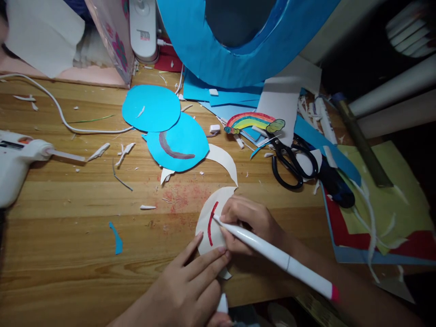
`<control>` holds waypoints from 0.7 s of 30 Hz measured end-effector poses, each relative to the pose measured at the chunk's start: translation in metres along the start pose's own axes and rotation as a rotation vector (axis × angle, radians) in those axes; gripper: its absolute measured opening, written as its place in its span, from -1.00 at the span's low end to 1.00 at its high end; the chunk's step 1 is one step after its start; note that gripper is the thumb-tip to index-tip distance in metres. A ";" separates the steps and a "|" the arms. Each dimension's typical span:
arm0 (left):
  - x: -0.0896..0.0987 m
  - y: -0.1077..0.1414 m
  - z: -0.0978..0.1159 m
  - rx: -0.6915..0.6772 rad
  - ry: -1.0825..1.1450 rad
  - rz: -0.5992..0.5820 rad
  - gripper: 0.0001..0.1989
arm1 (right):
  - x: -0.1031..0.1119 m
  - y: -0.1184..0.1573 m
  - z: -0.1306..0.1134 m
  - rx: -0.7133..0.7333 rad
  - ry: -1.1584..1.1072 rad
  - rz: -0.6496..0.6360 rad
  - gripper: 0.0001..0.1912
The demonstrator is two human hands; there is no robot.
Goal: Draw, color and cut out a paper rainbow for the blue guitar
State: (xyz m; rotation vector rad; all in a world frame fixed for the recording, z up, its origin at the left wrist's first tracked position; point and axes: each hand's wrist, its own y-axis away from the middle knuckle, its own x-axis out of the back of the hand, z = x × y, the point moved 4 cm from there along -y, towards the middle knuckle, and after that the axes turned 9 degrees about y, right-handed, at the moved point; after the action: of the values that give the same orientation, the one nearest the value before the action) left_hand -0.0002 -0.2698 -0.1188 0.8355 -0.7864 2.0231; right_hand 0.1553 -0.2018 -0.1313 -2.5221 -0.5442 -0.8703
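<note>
My right hand (pixel 250 222) grips a white marker (pixel 272 250) with a pink end, its tip on a red curved stroke (pixel 211 225). The stroke lies on a white rounded paper cutout (pixel 206 204), which has a pointed tip at the lower end. My left hand (pixel 194 277) presses the cutout down against the table with its outstretched fingers. A small white piece (pixel 223 303) shows by its lower fingers and thumb; I cannot make out what it is. Beyond the hands lies a blue paper cutout (pixel 180 143) with a dark curved stroke and white pointed pieces beside it.
Black-handled scissors (pixel 289 159) and a paper rainbow (pixel 254 121) lie at the right, near coloured paper sheets (pixel 391 181). A white glue gun (pixel 20 159) is at the left. A blue oval (pixel 150 106) overlaps the blue cutout. Paper scraps litter the wooden table (pixel 85 281).
</note>
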 end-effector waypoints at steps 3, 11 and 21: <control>0.000 0.000 0.000 -0.007 -0.001 0.004 -0.63 | 0.000 0.001 0.002 -0.030 0.003 0.024 -0.76; -0.003 0.000 0.001 0.013 0.038 0.025 -0.64 | -0.002 0.001 0.000 0.008 -0.010 -0.009 -0.77; -0.003 0.000 0.000 0.033 0.082 0.074 -0.60 | -0.002 0.003 -0.003 0.060 0.016 -0.019 -0.76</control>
State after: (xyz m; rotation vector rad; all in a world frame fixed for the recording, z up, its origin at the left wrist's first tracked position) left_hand 0.0010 -0.2713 -0.1210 0.7467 -0.7493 2.1269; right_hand 0.1541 -0.2060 -0.1310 -2.4583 -0.5809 -0.8672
